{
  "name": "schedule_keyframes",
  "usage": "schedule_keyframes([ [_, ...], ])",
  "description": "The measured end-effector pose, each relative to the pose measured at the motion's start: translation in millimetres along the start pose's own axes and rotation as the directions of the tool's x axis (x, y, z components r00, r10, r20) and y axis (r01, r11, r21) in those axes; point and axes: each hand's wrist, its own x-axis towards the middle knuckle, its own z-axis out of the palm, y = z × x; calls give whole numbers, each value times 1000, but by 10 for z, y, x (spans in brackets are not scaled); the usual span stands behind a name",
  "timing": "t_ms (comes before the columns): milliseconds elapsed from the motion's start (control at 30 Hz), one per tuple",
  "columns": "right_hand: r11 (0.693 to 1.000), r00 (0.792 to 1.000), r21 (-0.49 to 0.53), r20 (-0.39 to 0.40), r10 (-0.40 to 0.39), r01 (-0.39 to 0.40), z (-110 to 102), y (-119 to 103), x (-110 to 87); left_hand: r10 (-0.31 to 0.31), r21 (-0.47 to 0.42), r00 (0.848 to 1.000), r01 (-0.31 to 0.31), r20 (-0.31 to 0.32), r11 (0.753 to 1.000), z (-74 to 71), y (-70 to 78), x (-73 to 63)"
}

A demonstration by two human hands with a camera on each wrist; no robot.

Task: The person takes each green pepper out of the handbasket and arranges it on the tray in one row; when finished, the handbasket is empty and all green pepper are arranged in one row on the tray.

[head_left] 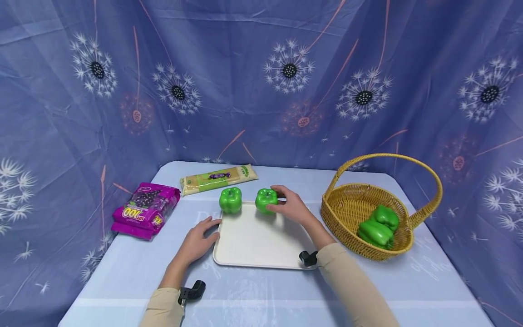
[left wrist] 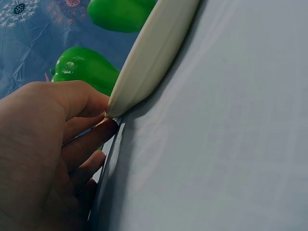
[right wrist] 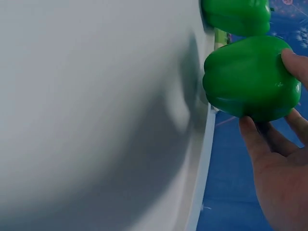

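Observation:
My right hand (head_left: pixel 289 205) grips a green bell pepper (head_left: pixel 265 200) close over the far edge of a white rectangular tray (head_left: pixel 261 245). The right wrist view shows thumb and fingers around this pepper (right wrist: pixel 250 79), whose shadow falls on the tray. A second green bell pepper (head_left: pixel 230 200) stands at the tray's far left corner. At the tray's left side, my left hand (head_left: pixel 197 243) holds the rim, with thumb and fingertips meeting at it in the left wrist view.
On the right stands a wicker basket (head_left: pixel 339 218) with a tall handle and green peppers (head_left: pixel 377 229) inside. A purple snack bag (head_left: pixel 146 210) lies at the left. Behind the tray is a long yellow-green packet (head_left: pixel 218 179). Blue dandelion-print cloth (head_left: pixel 245 91) hangs behind the table.

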Motion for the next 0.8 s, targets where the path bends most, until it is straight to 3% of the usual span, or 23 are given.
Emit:
schedule_keyframes([
  [800,1000,999,16,20,27,-27,328,23,123,21,-6,1000,-21,-17,1000,7,-22,-7],
])
